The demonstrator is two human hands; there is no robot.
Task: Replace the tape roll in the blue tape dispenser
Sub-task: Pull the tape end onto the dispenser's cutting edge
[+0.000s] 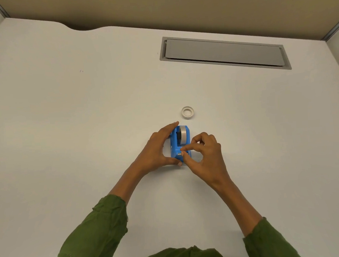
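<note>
The blue tape dispenser [174, 143] stands on the white desk [84, 124] with a roll of tape [183, 134] seated in it. My left hand [158, 149] grips the dispenser from its left side, fingers at its far end and thumb at its near end. My right hand [203, 156] has thumb and forefinger pinched together at the dispenser's near end, by the cutter; whether a tape end is between them I cannot tell. A thin white ring, a nearly bare tape core [187, 112], lies flat on the desk just beyond the dispenser.
A grey cable hatch [224, 53] is set into the desk at the far right. A beige partition [156, 6] closes off the back. Green sleeves cover both forearms.
</note>
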